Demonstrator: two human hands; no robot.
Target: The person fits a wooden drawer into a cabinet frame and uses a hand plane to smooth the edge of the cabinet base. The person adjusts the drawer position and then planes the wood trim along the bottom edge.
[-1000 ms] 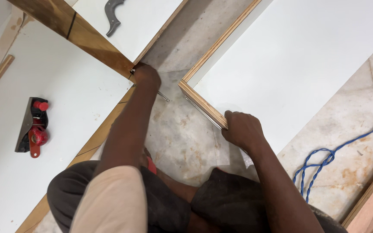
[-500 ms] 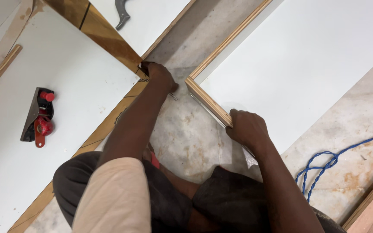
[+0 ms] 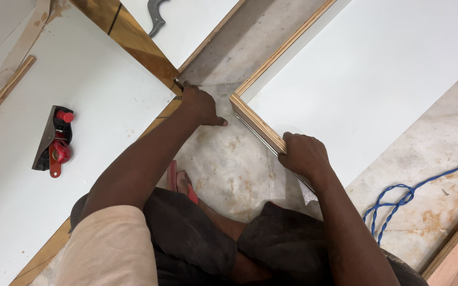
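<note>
1. The left hand [image 3: 200, 104] lies knuckles up at the corner of the big white laminated board [image 3: 80, 159] on the left. Its fingers are curled and its thumb points right over the marble floor [image 3: 229, 169]. A small metal piece [image 3: 178, 83] shows just past the fingertips; whether the hand grips it cannot be told.
2. The right hand [image 3: 303, 154] is closed over the near plywood edge of the right white board [image 3: 377, 79], fingers wrapped on top of the rim and thumb toward the body.
3. That right board lies flat on the floor. Its wood-banded corner [image 3: 235, 99] sits just beside the left hand's thumb, not touching it.
4. A strip of bare marble floor runs between the two boards.
5. A red and black hand plane [image 3: 53, 139] rests on the left board, well apart from both hands.
6. A grey curved tool [image 3: 155, 16] lies on a third white panel [image 3: 197, 16] at the top edge.
7. A blue cord [image 3: 404, 198] coils on the floor to the right, near the right forearm.
8. A foot in a red sandal [image 3: 178, 182] rests on the floor under the left arm.
</note>
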